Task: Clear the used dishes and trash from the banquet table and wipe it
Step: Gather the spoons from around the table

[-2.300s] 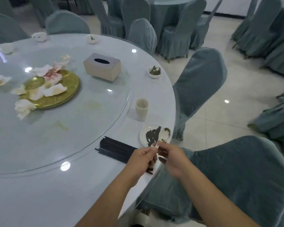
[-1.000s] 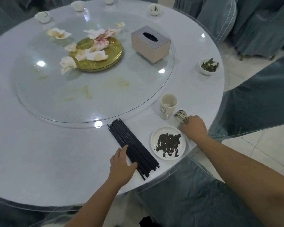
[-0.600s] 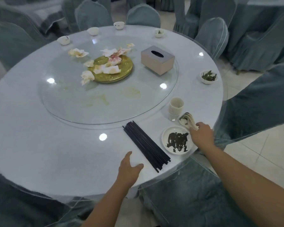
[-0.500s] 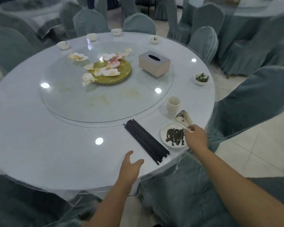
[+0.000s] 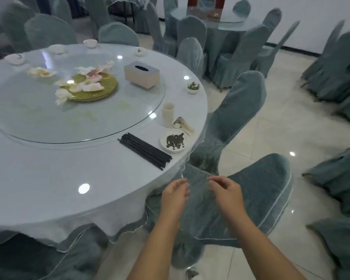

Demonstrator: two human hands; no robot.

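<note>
Both hands [image 5: 175,196] [image 5: 226,194] off table [image 5: 49,178], fingers loosely curled, empty (clear film edge indistinct).

Both hands [image 5: 175,196] [image 5: 224,194] out, fingers loosely curled

— Was any writing readable on the tissue box [image 5: 141,74] or the dishes?
— No. Nothing in view carried a legible word, label, brand or number.
</note>
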